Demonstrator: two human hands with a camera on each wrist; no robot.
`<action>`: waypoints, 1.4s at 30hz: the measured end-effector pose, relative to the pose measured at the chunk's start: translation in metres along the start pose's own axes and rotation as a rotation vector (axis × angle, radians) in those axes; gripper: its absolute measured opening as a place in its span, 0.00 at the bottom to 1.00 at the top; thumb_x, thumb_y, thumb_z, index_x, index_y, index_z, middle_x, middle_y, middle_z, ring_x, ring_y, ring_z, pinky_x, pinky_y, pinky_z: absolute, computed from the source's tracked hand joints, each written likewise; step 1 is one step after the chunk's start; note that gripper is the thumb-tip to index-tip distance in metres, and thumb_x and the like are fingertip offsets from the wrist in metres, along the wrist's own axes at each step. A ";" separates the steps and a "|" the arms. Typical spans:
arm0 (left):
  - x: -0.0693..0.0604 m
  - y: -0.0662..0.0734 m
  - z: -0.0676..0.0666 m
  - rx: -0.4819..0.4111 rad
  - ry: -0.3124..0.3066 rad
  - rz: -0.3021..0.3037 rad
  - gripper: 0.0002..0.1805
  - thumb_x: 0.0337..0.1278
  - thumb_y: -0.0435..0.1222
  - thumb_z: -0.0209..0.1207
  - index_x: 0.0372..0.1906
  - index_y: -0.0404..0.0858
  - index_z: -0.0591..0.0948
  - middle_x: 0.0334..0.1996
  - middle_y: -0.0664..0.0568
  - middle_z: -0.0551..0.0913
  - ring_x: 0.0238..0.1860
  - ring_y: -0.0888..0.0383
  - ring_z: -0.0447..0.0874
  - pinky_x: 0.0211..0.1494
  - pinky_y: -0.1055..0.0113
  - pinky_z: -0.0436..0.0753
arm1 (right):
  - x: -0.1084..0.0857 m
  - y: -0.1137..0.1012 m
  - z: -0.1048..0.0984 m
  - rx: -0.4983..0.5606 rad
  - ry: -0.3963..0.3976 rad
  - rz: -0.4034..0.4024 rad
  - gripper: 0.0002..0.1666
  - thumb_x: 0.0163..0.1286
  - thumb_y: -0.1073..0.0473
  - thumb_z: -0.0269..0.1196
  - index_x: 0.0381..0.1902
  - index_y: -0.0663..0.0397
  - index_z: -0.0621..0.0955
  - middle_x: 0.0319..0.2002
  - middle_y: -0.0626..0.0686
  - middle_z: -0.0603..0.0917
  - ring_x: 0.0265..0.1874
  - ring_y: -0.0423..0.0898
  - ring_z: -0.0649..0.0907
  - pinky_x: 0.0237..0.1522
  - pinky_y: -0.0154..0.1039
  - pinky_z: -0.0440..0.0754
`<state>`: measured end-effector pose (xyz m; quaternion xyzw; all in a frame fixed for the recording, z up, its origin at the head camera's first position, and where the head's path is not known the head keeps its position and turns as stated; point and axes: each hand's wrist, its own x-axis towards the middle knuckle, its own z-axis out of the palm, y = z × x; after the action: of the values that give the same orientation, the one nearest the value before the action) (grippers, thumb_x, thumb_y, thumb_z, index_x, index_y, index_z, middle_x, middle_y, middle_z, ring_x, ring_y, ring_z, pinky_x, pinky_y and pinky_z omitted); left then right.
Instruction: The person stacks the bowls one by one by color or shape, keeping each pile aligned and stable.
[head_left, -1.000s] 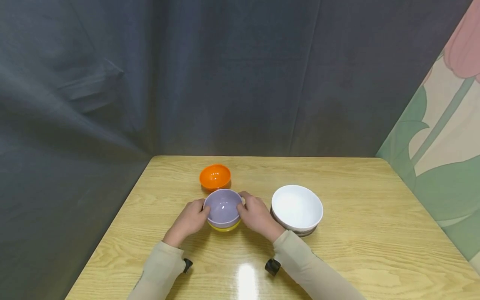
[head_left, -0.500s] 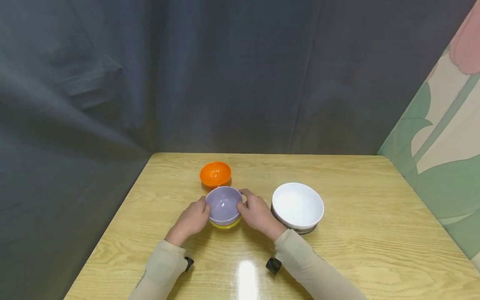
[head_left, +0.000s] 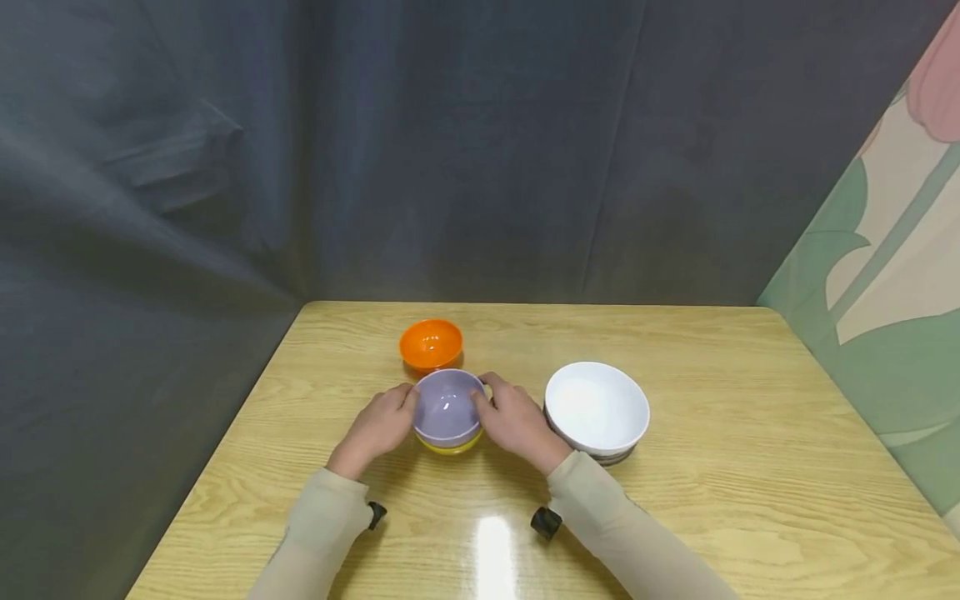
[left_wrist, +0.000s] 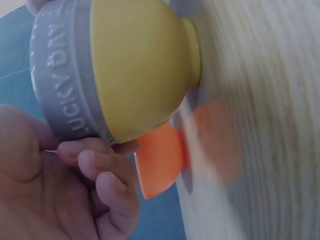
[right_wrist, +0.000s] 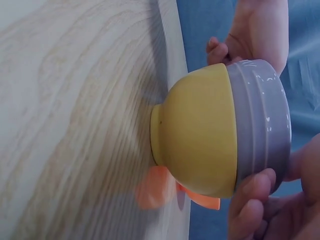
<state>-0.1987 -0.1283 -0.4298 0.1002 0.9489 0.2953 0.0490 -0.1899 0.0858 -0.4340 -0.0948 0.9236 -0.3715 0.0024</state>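
lavender bowl (head_left: 447, 407), left hand (head_left: 382, 419) and right hand (head_left: 516, 423) pinching its rim
uneven pressure could tip the yellow bowl (right_wrist: 200, 130) under those fingers

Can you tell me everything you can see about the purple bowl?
The purple bowl is pale, round and shiny, perhaps glazed ceramic. Raised letters on its outside read "LUCKY DAY", with ridges below them. It's upright, nested in the yellow bowl, so its lower part is hidden. The left hand and right hand grip it on opposite sides. The orange bowl is just beyond it on the table.
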 end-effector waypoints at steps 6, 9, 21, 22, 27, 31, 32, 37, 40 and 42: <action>0.002 0.001 0.001 -0.006 0.020 0.029 0.26 0.78 0.40 0.38 0.61 0.26 0.76 0.57 0.34 0.81 0.60 0.38 0.78 0.62 0.43 0.76 | 0.000 -0.001 0.002 -0.040 0.027 -0.010 0.25 0.78 0.50 0.50 0.63 0.58 0.77 0.46 0.60 0.86 0.38 0.52 0.83 0.40 0.50 0.80; 0.003 0.002 -0.002 -0.015 0.010 0.029 0.26 0.77 0.40 0.39 0.63 0.25 0.74 0.58 0.34 0.80 0.60 0.40 0.78 0.63 0.44 0.75 | 0.000 -0.001 0.002 -0.046 0.028 -0.007 0.25 0.78 0.49 0.49 0.63 0.59 0.76 0.49 0.62 0.86 0.43 0.54 0.84 0.43 0.53 0.81; 0.004 0.002 -0.003 0.001 -0.043 0.025 0.27 0.79 0.42 0.37 0.68 0.26 0.70 0.62 0.34 0.77 0.64 0.39 0.75 0.66 0.44 0.73 | 0.004 -0.004 -0.001 -0.057 0.016 0.017 0.26 0.78 0.50 0.48 0.61 0.61 0.78 0.53 0.62 0.85 0.51 0.58 0.84 0.49 0.58 0.81; 0.004 0.001 -0.002 0.000 -0.042 0.031 0.27 0.79 0.41 0.37 0.68 0.26 0.69 0.63 0.33 0.76 0.65 0.38 0.74 0.67 0.43 0.72 | 0.004 -0.003 0.000 -0.061 0.019 0.019 0.26 0.78 0.50 0.48 0.60 0.61 0.79 0.52 0.62 0.85 0.51 0.58 0.84 0.48 0.58 0.81; 0.005 0.001 0.000 -0.012 -0.040 0.032 0.28 0.78 0.41 0.37 0.68 0.24 0.68 0.63 0.32 0.75 0.63 0.40 0.76 0.66 0.44 0.73 | 0.005 -0.003 0.000 -0.064 0.023 0.022 0.25 0.77 0.51 0.48 0.60 0.61 0.80 0.52 0.62 0.85 0.50 0.57 0.84 0.47 0.58 0.81; 0.005 0.002 0.001 -0.013 -0.039 0.026 0.27 0.78 0.40 0.38 0.67 0.24 0.70 0.62 0.33 0.77 0.56 0.46 0.79 0.62 0.47 0.77 | 0.005 -0.004 0.000 -0.054 0.015 0.030 0.25 0.77 0.52 0.49 0.59 0.62 0.80 0.51 0.62 0.86 0.47 0.55 0.85 0.45 0.56 0.82; 0.005 0.002 0.002 -0.009 -0.038 0.026 0.27 0.78 0.40 0.38 0.67 0.24 0.70 0.61 0.33 0.78 0.54 0.46 0.80 0.61 0.47 0.77 | 0.004 -0.004 0.000 -0.053 0.013 0.030 0.24 0.77 0.52 0.49 0.57 0.62 0.81 0.49 0.61 0.86 0.45 0.54 0.85 0.44 0.56 0.81; 0.004 0.003 0.003 -0.003 -0.033 0.029 0.26 0.78 0.39 0.38 0.65 0.24 0.72 0.59 0.34 0.79 0.53 0.47 0.80 0.60 0.47 0.78 | 0.003 -0.005 0.001 -0.052 0.025 0.021 0.21 0.76 0.54 0.49 0.50 0.61 0.83 0.42 0.60 0.87 0.39 0.52 0.83 0.39 0.53 0.81; 0.003 0.003 0.003 -0.011 -0.027 0.030 0.26 0.78 0.39 0.39 0.65 0.23 0.72 0.59 0.33 0.79 0.54 0.46 0.80 0.61 0.47 0.78 | 0.003 -0.004 0.002 -0.049 0.036 0.006 0.19 0.76 0.55 0.50 0.45 0.60 0.84 0.39 0.58 0.86 0.36 0.51 0.82 0.36 0.51 0.80; 0.002 0.004 0.003 -0.022 -0.024 0.029 0.25 0.77 0.38 0.39 0.64 0.23 0.72 0.56 0.35 0.81 0.50 0.47 0.81 0.58 0.49 0.79 | 0.004 -0.003 0.002 -0.048 0.039 0.001 0.18 0.75 0.56 0.50 0.43 0.59 0.84 0.37 0.58 0.86 0.34 0.51 0.81 0.35 0.50 0.79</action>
<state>-0.2001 -0.1233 -0.4297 0.1170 0.9433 0.3053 0.0573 -0.1929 0.0813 -0.4329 -0.0874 0.9322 -0.3509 -0.0176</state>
